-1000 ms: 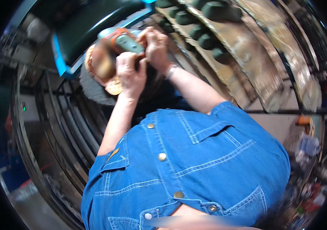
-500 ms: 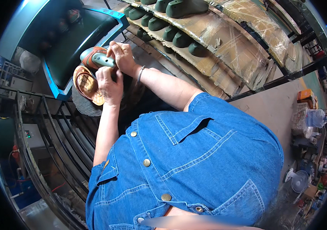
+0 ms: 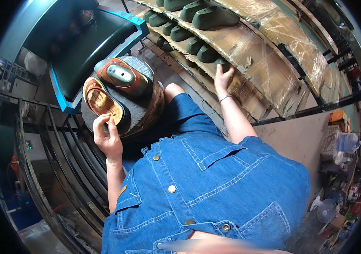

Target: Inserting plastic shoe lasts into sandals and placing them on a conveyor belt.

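Note:
A round grey work block [image 3: 146, 67] stands in front of me. On it lies a brown sandal [image 3: 98, 99] with a tan insole. Beside that, a second sandal with reddish-brown straps [image 3: 136, 80] is fitted over a pale green shoe last [image 3: 120, 74]. My left hand [image 3: 108, 137] is at the heel end of the nearer sandal, thumb and finger curled together; whether anything small is between them cannot be made out. My right hand [image 3: 223, 78] reaches out to the shelf, its fingers closed round the end of a dark green shoe last [image 3: 219, 63].
Rows of dark green shoe lasts [image 3: 214, 17] sit on cardboard-covered shelves [image 3: 248, 46] ahead and right. A machine with a teal-edged opening [image 3: 140, 25] is beyond the block. Black metal bars [image 3: 68, 148] run along my left. A fan [image 3: 326, 210] stands far right.
My right hand has left the strapped sandal on its last and moved right to the shelf. My left hand has drawn back toward me, to the heel of the nearer sandal.

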